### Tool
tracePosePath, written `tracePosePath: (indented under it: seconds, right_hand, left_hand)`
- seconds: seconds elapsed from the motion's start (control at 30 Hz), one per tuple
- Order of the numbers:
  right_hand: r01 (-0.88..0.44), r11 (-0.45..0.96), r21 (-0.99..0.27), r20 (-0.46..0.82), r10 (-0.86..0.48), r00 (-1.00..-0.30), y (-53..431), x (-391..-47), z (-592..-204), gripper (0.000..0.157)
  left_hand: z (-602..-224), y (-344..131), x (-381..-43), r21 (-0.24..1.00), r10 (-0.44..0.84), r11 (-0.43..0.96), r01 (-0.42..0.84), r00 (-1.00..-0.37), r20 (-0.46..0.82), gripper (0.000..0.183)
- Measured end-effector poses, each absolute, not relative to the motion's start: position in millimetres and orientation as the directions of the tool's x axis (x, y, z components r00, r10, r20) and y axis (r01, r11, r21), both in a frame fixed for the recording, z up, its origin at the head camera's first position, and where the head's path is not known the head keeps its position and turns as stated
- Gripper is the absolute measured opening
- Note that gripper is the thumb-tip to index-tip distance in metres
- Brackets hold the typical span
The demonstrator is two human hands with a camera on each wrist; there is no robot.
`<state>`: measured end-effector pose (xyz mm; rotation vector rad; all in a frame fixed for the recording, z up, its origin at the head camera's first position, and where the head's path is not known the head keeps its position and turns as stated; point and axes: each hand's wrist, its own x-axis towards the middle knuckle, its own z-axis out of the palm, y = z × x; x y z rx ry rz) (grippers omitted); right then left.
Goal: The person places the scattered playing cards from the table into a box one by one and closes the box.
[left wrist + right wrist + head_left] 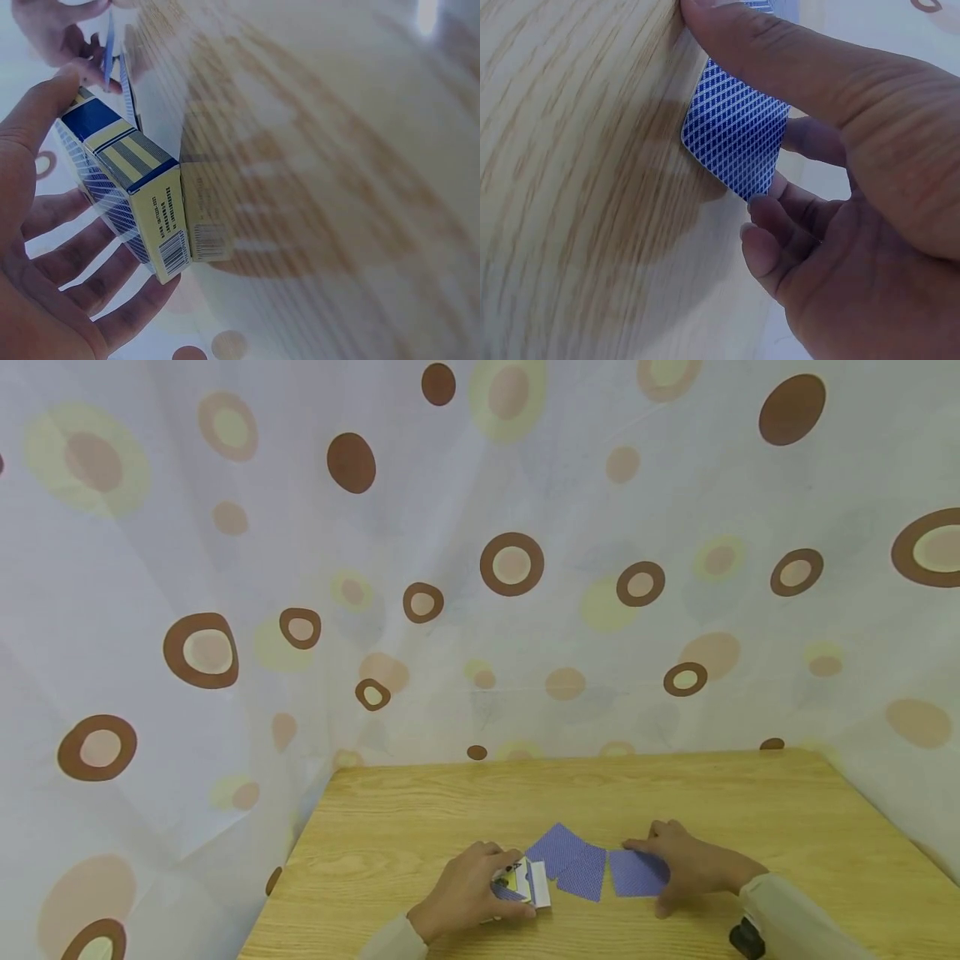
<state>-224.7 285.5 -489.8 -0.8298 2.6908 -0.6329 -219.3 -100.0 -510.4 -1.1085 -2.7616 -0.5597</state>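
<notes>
My left hand (471, 890) holds a card box (517, 883) on the table, thumb along one side and fingers along the other. In the left wrist view the blue and cream box (124, 176) shows a barcode on its end; its white flap points right in the head view. My right hand (686, 865) pinches a blue-patterned playing card (636, 873) by its edges, thumb at the near side and fingers at the far side. The right wrist view shows this card (739, 131) tilted up from the wood; whether more cards lie beneath it, I cannot tell.
Between the hands, several blue-backed cards (581, 865) lie overlapped and face down. The wooden table (420, 810) reaches back to a white curtain (570, 635) with brown and yellow circles, which also hangs at the left and right sides.
</notes>
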Motion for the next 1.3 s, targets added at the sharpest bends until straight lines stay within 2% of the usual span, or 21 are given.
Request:
tracePosePath:
  seconds: [0.2,0.37,0.53,0.67,0.77,0.87,1.0,1.3]
  right_hand:
    - [-0.429,0.766,-0.479,-0.157,-0.555,-0.817,288,-224,-489,0.099]
    - [-0.438,0.760,-0.480,-0.128,-0.555,-0.822,289,-224,-489,0.096]
    - [-0.506,0.742,-0.441,0.009,-0.560,-0.829,288,-226,-497,0.087]
    - [-0.539,0.785,-0.305,0.146,-0.521,-0.841,283,-229,-505,0.082]
    - [-0.505,0.830,-0.238,0.188,-0.470,-0.862,278,-230,-508,0.084]
    - [-0.456,0.845,-0.280,0.172,-0.423,-0.890,275,-229,-508,0.083]
    - [-0.419,0.815,-0.400,0.107,-0.413,-0.904,276,-226,-506,0.080]
    - [-0.444,0.720,-0.534,-0.051,-0.551,-0.833,290,-223,-496,0.079]
  left_hand:
    - [-510,-99,-220,0.299,0.643,0.668,0.682,-0.731,0.230,0.080]
    - [-510,-99,-220,0.286,0.645,0.670,0.685,-0.728,0.232,0.080]
    - [-509,-100,-220,0.289,0.643,0.673,0.681,-0.732,0.227,0.081]
    - [-509,-100,-219,0.293,0.640,0.674,0.679,-0.734,0.228,0.082]
    - [-509,-99,-219,0.292,0.641,0.674,0.678,-0.734,0.224,0.082]
    - [-509,-98,-218,0.293,0.639,0.679,0.673,-0.739,0.215,0.082]
    - [-510,-97,-217,0.297,0.635,0.685,0.665,-0.745,0.203,0.082]
    - [-508,-97,-217,0.291,0.634,0.689,0.664,-0.747,0.203,0.083]
